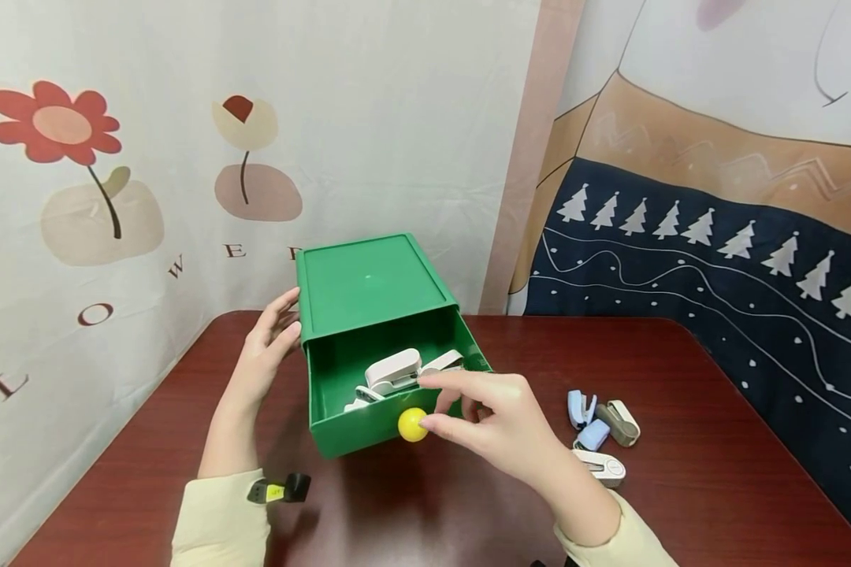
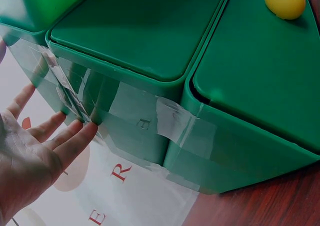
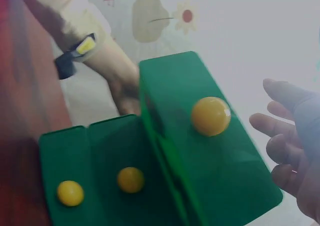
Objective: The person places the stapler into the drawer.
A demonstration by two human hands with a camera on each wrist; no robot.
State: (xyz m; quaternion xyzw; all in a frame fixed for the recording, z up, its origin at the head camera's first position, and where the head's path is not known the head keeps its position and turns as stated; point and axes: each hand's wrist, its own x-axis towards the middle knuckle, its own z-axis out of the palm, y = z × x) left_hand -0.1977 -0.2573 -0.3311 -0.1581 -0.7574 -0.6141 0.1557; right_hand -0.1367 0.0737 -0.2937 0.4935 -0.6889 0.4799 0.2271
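A green drawer cabinet (image 1: 369, 283) stands on the table with its top drawer (image 1: 347, 433) pulled out. Several white staplers (image 1: 393, 368) lie inside that drawer. My left hand (image 1: 273, 339) is at the cabinet's left side; in the left wrist view its spread, straight fingers (image 2: 75, 143) reach the taped side wall. By the drawer's round yellow knob (image 1: 413, 424) is my right hand (image 1: 499, 417), thumb overlapping the knob's edge in the head view. The right wrist view shows that hand apart from the knob, fingers loosely bent and holding nothing.
To the right on the dark red table (image 1: 737, 488) lie small staplers: light blue ones (image 1: 581, 409), a grey-and-white one (image 1: 622, 423) and a white one (image 1: 601, 467). Two lower drawers, each with a yellow knob (image 3: 70, 193), are closed. A printed cloth (image 1: 411, 118) hangs behind.
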